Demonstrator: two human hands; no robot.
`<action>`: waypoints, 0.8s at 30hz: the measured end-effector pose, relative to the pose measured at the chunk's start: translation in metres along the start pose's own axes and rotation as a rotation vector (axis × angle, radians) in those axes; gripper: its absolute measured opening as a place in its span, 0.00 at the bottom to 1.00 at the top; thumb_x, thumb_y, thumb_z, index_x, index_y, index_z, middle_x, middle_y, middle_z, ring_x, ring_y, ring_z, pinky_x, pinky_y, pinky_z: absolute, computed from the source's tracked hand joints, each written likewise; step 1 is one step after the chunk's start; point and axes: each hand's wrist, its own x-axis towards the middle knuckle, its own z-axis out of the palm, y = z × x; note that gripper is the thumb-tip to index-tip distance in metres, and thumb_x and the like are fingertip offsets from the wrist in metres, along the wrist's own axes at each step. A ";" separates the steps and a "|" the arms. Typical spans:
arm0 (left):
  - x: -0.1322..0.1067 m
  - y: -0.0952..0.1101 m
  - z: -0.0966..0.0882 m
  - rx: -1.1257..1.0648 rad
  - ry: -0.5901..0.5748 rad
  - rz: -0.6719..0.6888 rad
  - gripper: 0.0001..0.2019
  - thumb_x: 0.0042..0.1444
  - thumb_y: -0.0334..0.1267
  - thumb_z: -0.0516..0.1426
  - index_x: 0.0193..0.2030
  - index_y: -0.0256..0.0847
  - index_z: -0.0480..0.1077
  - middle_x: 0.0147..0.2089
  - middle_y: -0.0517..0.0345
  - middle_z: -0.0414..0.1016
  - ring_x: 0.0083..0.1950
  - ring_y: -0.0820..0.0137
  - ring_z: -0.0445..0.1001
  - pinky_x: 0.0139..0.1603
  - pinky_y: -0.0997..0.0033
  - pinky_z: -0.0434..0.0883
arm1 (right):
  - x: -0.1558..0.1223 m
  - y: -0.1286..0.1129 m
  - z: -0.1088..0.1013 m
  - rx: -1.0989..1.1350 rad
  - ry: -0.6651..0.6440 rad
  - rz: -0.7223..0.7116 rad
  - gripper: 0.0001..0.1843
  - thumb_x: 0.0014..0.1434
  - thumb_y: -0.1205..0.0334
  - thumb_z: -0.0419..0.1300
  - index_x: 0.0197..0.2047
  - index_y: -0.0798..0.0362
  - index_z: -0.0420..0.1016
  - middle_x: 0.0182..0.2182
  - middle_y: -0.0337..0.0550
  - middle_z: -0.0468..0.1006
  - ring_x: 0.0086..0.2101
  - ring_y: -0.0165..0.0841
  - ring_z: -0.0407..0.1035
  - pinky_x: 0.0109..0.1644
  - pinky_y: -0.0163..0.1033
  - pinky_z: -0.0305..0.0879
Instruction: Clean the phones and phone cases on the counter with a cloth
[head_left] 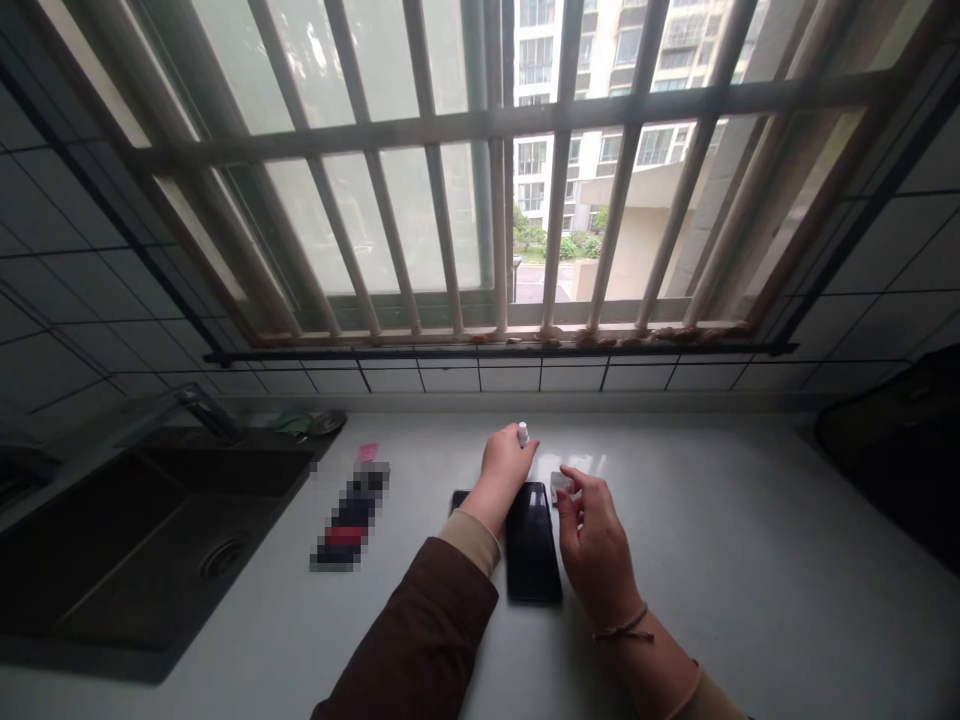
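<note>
Left hand [504,472]: clamped on small white bottle [523,433], upright; right hand [594,548]: apart from left, fingertips at small translucent piece [561,486], grip unclear; black smartphone [534,545]: flat on white countertop [750,560], between both hands

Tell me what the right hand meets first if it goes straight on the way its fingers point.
Most likely the small translucent piece just past the right hand's fingertips, beside the top of the black smartphone. Depth is hard to judge here, so the fingers may already be touching it.

Left hand [504,472] closed, right hand [592,535] half-curled
</note>
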 end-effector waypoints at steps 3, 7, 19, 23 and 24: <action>-0.004 0.003 -0.002 -0.020 -0.008 0.032 0.08 0.69 0.43 0.60 0.45 0.41 0.75 0.44 0.48 0.83 0.46 0.60 0.81 0.46 0.66 0.70 | -0.001 0.000 -0.001 0.024 0.015 0.009 0.15 0.77 0.57 0.52 0.61 0.50 0.71 0.47 0.48 0.76 0.35 0.35 0.72 0.45 0.45 0.76; -0.030 0.011 -0.020 -0.042 -0.007 0.099 0.11 0.75 0.43 0.51 0.52 0.42 0.71 0.48 0.47 0.82 0.48 0.60 0.80 0.46 0.66 0.70 | -0.001 -0.001 -0.003 0.061 0.062 0.037 0.14 0.77 0.55 0.53 0.58 0.49 0.72 0.48 0.49 0.77 0.36 0.36 0.74 0.43 0.45 0.76; -0.136 -0.008 -0.033 -0.026 -0.151 0.371 0.10 0.70 0.45 0.56 0.37 0.46 0.70 0.35 0.57 0.78 0.33 0.67 0.75 0.35 0.69 0.64 | -0.010 -0.004 -0.004 0.312 0.083 0.106 0.15 0.72 0.52 0.62 0.57 0.49 0.74 0.44 0.47 0.81 0.40 0.38 0.78 0.47 0.46 0.80; -0.136 -0.011 -0.030 -0.054 -0.120 0.400 0.13 0.72 0.49 0.53 0.39 0.46 0.72 0.37 0.56 0.80 0.35 0.66 0.77 0.37 0.68 0.67 | -0.014 -0.003 -0.003 0.352 -0.003 0.070 0.14 0.71 0.55 0.65 0.57 0.49 0.76 0.42 0.46 0.81 0.38 0.37 0.79 0.44 0.44 0.81; -0.136 -0.011 -0.030 -0.054 -0.114 0.402 0.14 0.73 0.50 0.52 0.40 0.46 0.72 0.38 0.55 0.81 0.36 0.65 0.78 0.37 0.68 0.68 | -0.014 -0.002 -0.003 0.359 -0.011 0.064 0.14 0.71 0.56 0.66 0.57 0.48 0.76 0.43 0.46 0.81 0.38 0.37 0.80 0.44 0.44 0.81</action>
